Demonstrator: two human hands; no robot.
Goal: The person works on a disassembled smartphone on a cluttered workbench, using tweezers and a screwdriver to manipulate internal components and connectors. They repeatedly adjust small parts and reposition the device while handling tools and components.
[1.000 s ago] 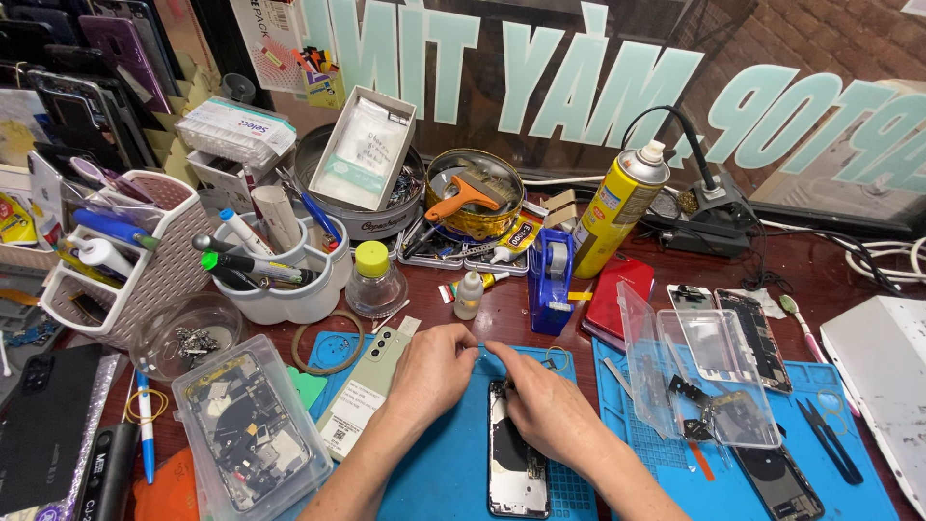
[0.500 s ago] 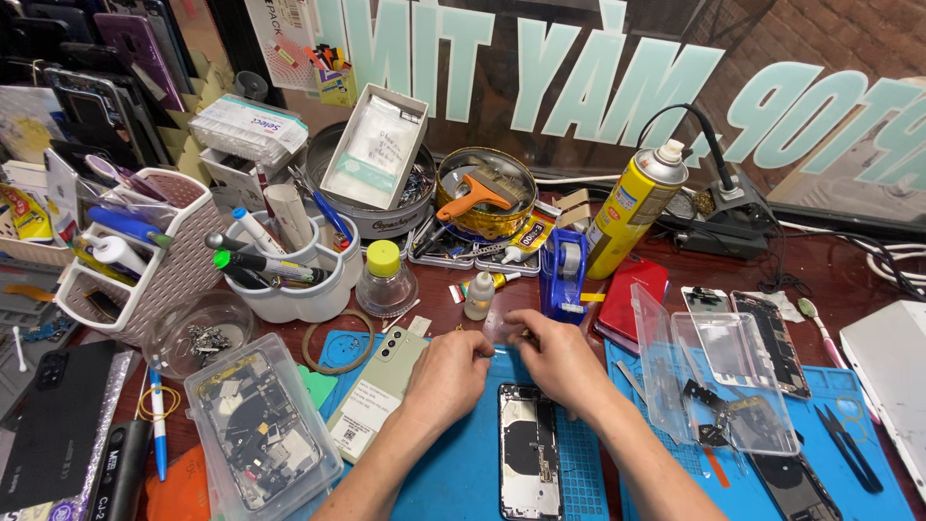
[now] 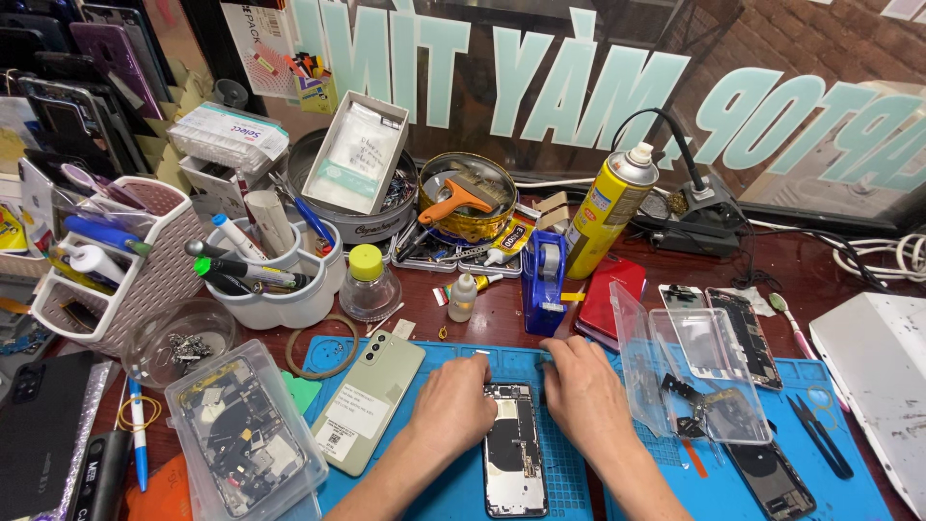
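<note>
An opened black phone [image 3: 514,452] with its internals showing lies on the blue work mat [image 3: 579,487]. My left hand [image 3: 455,405] rests at the phone's upper left corner, fingers curled onto its edge. My right hand [image 3: 584,391] lies flat on the mat just right of the phone's top, fingertips near its upper right corner. I cannot tell whether either hand pinches a small part. A pale green phone back cover [image 3: 368,410] lies face down to the left of my left hand.
A clear plastic tray [image 3: 693,376] with phone parts sits to the right, scissors [image 3: 820,434] beyond it. A blue tape dispenser [image 3: 545,280], yellow spray can [image 3: 610,207], small yellow-capped bottle [image 3: 367,283], pen holders [image 3: 275,280] and a clear box of parts [image 3: 241,434] crowd the desk.
Both hands came down from a raised position above the mat, where they met near the tape dispenser, and now rest at the top of the opened phone.
</note>
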